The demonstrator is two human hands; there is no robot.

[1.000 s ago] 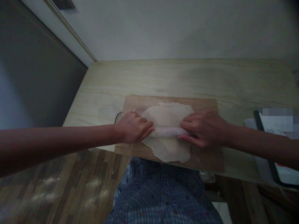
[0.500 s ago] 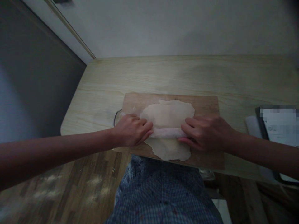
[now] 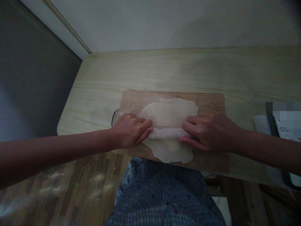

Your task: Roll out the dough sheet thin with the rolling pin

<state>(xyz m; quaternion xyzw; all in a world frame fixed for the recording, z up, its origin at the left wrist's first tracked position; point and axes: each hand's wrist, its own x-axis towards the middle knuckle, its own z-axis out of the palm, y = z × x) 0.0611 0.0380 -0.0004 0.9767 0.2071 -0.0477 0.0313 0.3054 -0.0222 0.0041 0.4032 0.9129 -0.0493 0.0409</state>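
Observation:
A flour-dusted rolling pin (image 3: 166,133) lies crosswise over a thin, uneven sheet of dough (image 3: 170,113). My left hand (image 3: 133,130) is closed around its left end, and my right hand (image 3: 207,131) grips the right end, fingers curled over it. Both pin ends are hidden under the hands. The dough shows on the far side of the pin and on the near side, where its edge is ragged. Beneath it is a wooden cutting board (image 3: 211,102) with a metal handle (image 3: 114,116) at its left.
The board rests at the near edge of a pale wooden table (image 3: 98,81), with a wall (image 3: 152,25) behind. A tablet-like device (image 3: 279,125) stands at the right, its screen partly blurred out. My lap in checked cloth (image 3: 164,194) is just below the board.
My view has shifted slightly, so the table sits a little higher and the device farther right. Both hands stay on the rolling pin, at nearly the same place on the dough.

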